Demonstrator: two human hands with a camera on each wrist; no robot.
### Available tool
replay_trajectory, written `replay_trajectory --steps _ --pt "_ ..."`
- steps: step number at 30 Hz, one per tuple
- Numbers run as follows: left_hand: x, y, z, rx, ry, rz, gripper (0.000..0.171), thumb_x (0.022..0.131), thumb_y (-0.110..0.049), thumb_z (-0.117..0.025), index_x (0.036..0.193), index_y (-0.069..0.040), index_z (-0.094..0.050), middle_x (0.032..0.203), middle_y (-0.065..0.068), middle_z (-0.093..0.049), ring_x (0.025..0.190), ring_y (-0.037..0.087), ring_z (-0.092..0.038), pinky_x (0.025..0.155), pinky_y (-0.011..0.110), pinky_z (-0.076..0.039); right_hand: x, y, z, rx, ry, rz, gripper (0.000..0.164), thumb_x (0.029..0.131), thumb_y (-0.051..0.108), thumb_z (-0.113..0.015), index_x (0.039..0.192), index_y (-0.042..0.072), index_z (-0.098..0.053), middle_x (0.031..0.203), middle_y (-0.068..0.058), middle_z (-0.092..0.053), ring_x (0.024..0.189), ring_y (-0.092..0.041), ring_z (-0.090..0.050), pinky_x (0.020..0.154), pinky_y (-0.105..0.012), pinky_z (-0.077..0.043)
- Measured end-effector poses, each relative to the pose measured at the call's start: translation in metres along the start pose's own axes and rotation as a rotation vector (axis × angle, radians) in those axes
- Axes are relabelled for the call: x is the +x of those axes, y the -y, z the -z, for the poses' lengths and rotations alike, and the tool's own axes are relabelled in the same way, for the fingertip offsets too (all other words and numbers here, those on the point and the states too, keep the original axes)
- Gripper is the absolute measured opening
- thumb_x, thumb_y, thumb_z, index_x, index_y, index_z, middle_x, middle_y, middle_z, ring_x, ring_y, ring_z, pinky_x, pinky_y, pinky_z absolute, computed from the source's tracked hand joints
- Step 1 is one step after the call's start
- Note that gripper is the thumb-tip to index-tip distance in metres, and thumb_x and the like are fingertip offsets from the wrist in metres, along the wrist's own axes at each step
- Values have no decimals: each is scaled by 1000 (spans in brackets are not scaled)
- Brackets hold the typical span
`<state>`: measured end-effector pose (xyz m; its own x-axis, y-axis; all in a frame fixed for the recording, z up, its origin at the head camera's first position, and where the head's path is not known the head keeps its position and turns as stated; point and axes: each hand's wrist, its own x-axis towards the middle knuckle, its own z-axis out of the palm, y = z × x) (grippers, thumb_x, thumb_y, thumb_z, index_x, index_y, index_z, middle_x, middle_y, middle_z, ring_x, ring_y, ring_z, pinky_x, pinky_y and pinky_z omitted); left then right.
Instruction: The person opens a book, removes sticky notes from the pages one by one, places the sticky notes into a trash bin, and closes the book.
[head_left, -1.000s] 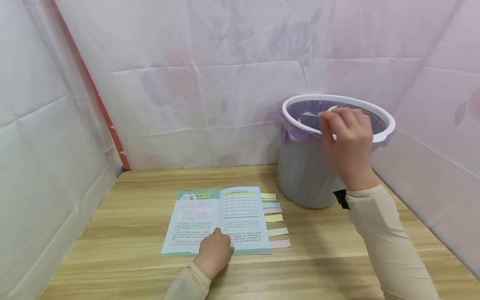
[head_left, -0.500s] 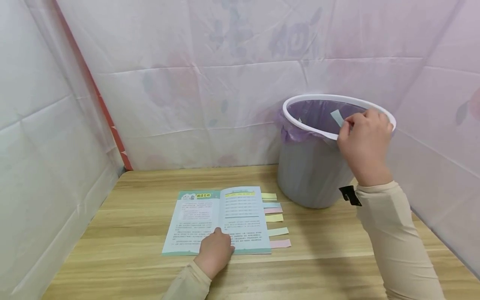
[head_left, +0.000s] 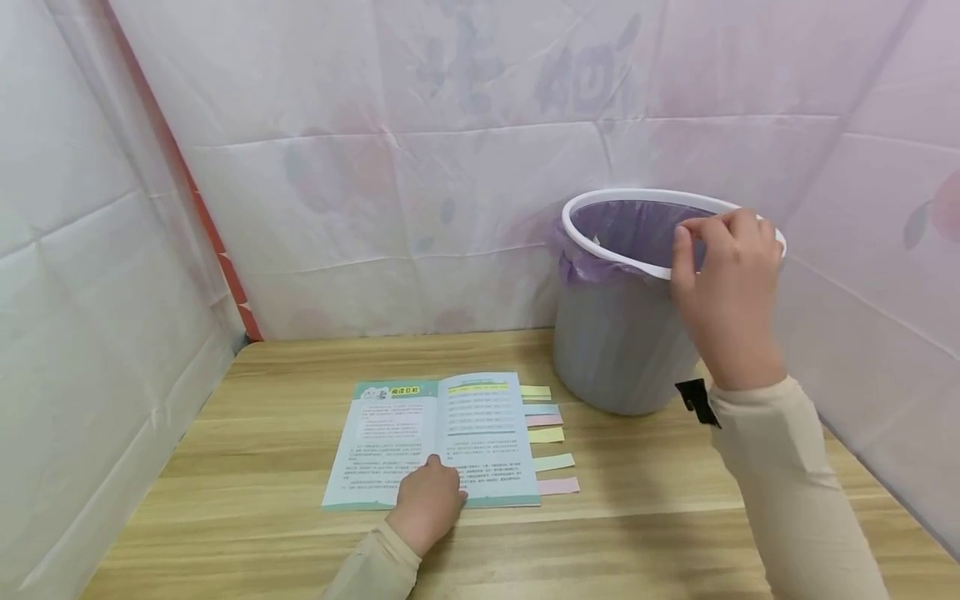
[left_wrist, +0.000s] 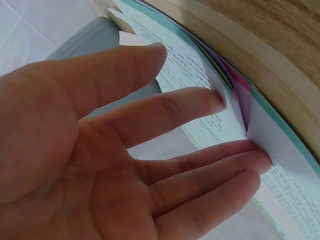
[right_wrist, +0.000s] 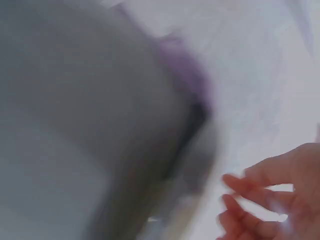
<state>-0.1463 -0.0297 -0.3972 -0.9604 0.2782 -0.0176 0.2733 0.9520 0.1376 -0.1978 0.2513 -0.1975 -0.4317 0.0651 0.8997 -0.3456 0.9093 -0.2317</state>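
Observation:
An open booklet [head_left: 480, 442] lies on the wooden table, with several coloured paper strips [head_left: 547, 435] sticking out past its right edge. My left hand [head_left: 427, 502] rests on the pages by the fold; in the left wrist view its extended fingers [left_wrist: 195, 107] touch the paper. A grey trash bin [head_left: 622, 342], lined with a purple bag [head_left: 592, 265] and topped by a white ring [head_left: 656, 194], stands at the back right. Above its near right rim hovers my right hand [head_left: 731, 287], fingers loosely bent. No paper shows between the right fingers [right_wrist: 260, 192] in the right wrist view.
Pale patterned sheets [head_left: 390, 183] hang behind and on both sides of the table [head_left: 247, 450]. A red strip [head_left: 213, 225] runs down the left back corner. A black tab [head_left: 697, 402] sits at the right sleeve cuff.
My right hand moved right over the bin. The light blue paper strip it pinched half a second ago has left its fingers and is out of sight. My left hand stays on the booklet.

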Motion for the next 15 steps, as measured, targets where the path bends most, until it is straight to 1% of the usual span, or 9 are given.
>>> replay_trajectory --steps 2,3,4,5,6,8,11,13,15 --pt "0 0 0 1 -2 -4 32 85 -27 -72 85 5 -70 74 14 -53 56 21 -56 52 38 -54 -8 16 1 102 -51 100 20 93 8 -58 92 -10 -66 86 -26 -56 86 -47 -48 83 -53 -36" --pt "-1 0 0 4 -7 -6 31 85 -27 -72 85 5 -70 75 14 -53 56 21 -56 52 38 -54 -14 23 0 159 -39 137 16 92 6 -60 90 -9 -66 84 -24 -58 82 -43 -51 82 -47 -38" --pt "0 0 0 7 -10 -7 31 85 -27 -72 84 4 -70 75 14 -53 56 21 -56 52 38 -54 -21 30 -3 220 0 157 13 91 4 -62 89 -8 -67 82 -21 -60 79 -38 -54 78 -41 -41" --pt "0 0 0 8 -12 -6 31 85 -27 -72 84 4 -70 75 13 -53 56 21 -56 52 38 -54 -29 35 -7 277 73 155 11 90 4 -63 89 -6 -68 81 -18 -63 77 -33 -56 75 -36 -43" --pt "1 1 0 12 -16 -7 31 85 -27 -72 84 4 -70 74 13 -53 56 21 -55 52 38 -54 -39 39 -13 339 174 129 11 91 5 -63 90 -4 -69 81 -14 -66 76 -28 -59 72 -33 -45" --pt "3 1 1 14 -19 -5 31 85 -28 -72 83 3 -70 74 13 -53 56 21 -55 51 38 -54 -60 39 -32 450 439 17 11 92 5 -61 94 -2 -70 84 -11 -69 76 -21 -62 71 -27 -48" --pt "5 0 1 3 -13 1 31 85 -27 -72 85 4 -70 75 14 -53 56 21 -55 52 39 -54 -91 28 -66 543 849 -253 22 98 10 -53 103 -6 -66 96 -17 -69 85 -26 -66 77 -35 -54" --pt "7 0 1 -2 -4 4 30 85 -26 -72 86 4 -70 76 14 -54 57 21 -56 53 39 -54 -110 20 -86 550 1031 -420 27 99 9 -48 108 -12 -63 105 -22 -67 89 -29 -65 81 -39 -55" --pt "8 0 -2 3 7 0 30 86 -25 -71 87 5 -70 77 15 -55 57 21 -56 53 39 -54 -126 15 -99 531 1133 -557 31 99 10 -45 110 -14 -60 108 -25 -65 90 -30 -65 82 -42 -54"
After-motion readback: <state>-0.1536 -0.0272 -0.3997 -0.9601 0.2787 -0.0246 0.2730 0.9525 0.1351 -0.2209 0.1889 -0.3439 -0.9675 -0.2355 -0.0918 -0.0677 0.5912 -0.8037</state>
